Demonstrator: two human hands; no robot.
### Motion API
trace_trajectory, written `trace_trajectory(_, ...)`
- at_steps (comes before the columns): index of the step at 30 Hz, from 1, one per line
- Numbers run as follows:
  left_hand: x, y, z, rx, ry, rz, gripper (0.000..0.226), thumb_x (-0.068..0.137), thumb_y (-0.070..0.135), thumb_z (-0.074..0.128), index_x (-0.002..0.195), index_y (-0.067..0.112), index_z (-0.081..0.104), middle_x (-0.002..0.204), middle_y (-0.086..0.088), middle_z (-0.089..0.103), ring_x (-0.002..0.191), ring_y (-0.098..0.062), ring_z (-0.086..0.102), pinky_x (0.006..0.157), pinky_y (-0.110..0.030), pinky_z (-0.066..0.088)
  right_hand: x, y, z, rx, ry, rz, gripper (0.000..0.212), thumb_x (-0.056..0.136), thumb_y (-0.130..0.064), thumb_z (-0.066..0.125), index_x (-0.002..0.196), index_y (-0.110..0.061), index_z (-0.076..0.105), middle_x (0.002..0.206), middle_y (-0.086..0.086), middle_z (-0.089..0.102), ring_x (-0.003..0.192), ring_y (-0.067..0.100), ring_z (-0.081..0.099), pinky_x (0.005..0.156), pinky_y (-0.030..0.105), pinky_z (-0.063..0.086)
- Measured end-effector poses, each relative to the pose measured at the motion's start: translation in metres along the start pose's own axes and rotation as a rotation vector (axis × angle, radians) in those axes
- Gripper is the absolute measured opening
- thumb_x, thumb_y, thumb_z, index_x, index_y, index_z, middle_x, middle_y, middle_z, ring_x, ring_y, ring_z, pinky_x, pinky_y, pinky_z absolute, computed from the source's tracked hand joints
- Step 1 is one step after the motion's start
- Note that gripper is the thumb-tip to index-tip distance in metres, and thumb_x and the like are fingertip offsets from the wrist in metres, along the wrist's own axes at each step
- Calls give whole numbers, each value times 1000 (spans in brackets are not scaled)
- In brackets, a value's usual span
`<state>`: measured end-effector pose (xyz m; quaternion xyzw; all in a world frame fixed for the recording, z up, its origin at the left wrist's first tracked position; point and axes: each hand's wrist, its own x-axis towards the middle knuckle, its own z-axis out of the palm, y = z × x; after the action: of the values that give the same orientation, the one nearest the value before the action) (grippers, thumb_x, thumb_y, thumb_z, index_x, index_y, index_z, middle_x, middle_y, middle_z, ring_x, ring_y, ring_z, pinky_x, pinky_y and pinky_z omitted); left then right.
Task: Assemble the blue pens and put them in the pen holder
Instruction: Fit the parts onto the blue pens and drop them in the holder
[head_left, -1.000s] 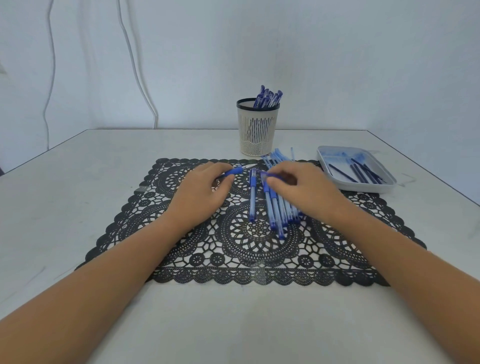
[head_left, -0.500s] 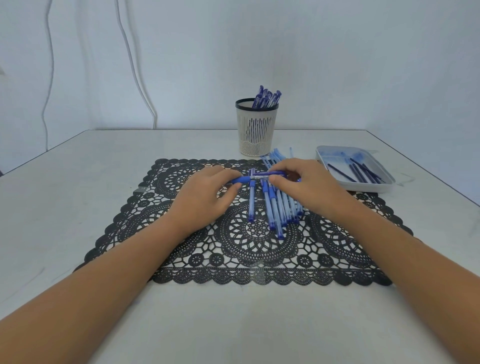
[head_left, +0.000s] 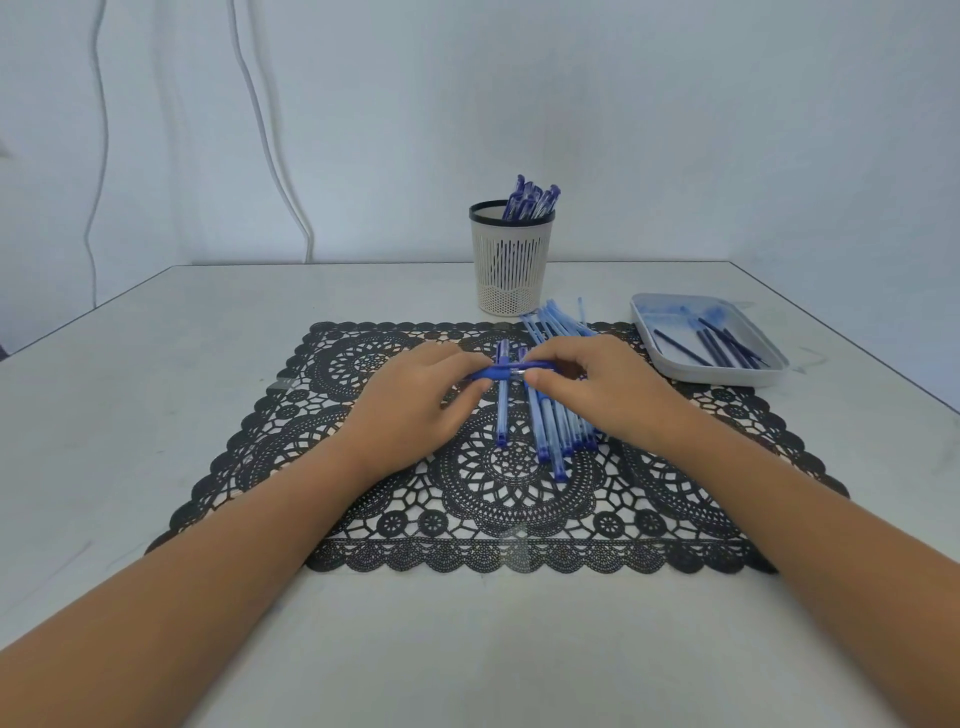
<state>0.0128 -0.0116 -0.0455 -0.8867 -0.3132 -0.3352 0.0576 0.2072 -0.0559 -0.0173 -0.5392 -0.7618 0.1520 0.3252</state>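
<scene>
**Both hands on 1 blue pen over the mat**

Noted left hand and right hand close together above the far middle of the black lace mat, both pinching 1 blue pen held crosswise and roughly level. Left fingertips on the dark blue grip end, right thumb and fingers on the other end. Small silver band visible between the 2 grips. Cannot tell whether the 2 halves are fully joined.

Under the hands, logged a row of pens lying side by side on the mat, running near to far, partly hidden by the right hand. Count of the row not readable. Also logged 1 single pen lying alone just left of the row, parallel to it, passing beneath the held pen.

Beyond the row, spotted a fan of pale clear barrels across the far edge of the mat, just in front of the pen holder. Pen holder upright on the table, behind the mat: white slatted wall, black rim. Several finished pens standing in it, tops leaning right.

To the right, marked a shallow white tray on the table, near the mat's far right corner. Thin dark refills lying loose in it.

On the wall behind, left side, 2 pale cables hanging down
</scene>
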Motion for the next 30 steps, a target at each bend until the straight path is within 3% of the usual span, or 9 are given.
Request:
trace_trajectory(3, 0, -3, -2, -37, -22, -40, 40, 89, 39, 40, 106, 12, 66, 86, 4, 66, 78, -11, 54, 68, -25, 43, 0, 0, 2, 28, 20, -20, 15, 90, -25, 58, 101, -22, 68, 83, 0, 68, 76, 19, 59, 71, 26, 45)
trace_trajectory(9, 0, -2, -7, -206, -140, -173, 34, 87, 37, 45, 105, 18, 66, 72, 21, 55, 68, -2, 51, 61, -26, 41, 1, 1, 10, 13, 67, -97, 18, 87, -20, 62, 103, -18, 70, 80, -16, 61, 75, 1, 54, 69, 6, 37)
trace_trajectory(13, 4, 1, -11, -310, -216, -261, 17, 93, 25, 52, 102, 19, 65, 69, 6, 61, 63, -15, 55, 60, -32, 42, 2, 1, 7, -47, 71, -122, 17, 88, -20, 60, 103, -20, 69, 85, -7, 65, 81, 9, 56, 73, 11, 38)
trace_trajectory(17, 16, 5, -12, -203, -236, -238, 25, 94, 23, 49, 116, 22, 61, 71, 16, 56, 60, 0, 47, 55, -17, 33, 5, 10, 1, -53, 60, -71, 28, 92, -30, 54, 118, -25, 61, 92, -16, 58, 88, 4, 52, 71, 4, 34)
trace_trajectory(21, 32, -1, -20, -163, -105, -381, 23, 95, 25, 48, 112, 21, 63, 71, 10, 59, 56, 0, 47, 51, -14, 32, 7, 34, 0, -160, 152, 30, 41, 96, -34, 44, 134, -19, 48, 123, -1, 57, 116, 12, 45, 96, 24, 31)
trace_trajectory(25, 77, -14, -36, -163, 123, -502, 26, 92, 26, 52, 114, 20, 65, 98, 0, 56, 83, -13, 49, 72, -26, 37, 10, 53, 5, -344, 81, 64, 41, 97, -31, 42, 132, -11, 51, 137, 5, 49, 129, 17, 38, 108, 25, 22)
trace_trajectory(30, 151, -36, -60, -442, 392, -635, 22, 88, 21, 57, 108, 16, 66, 75, 5, 59, 61, -1, 52, 61, -13, 41, 12, 58, 8, -296, 49, 76, 42, 97, -31, 40, 135, -12, 48, 141, 2, 44, 131, 14, 34, 110, 23, 19)
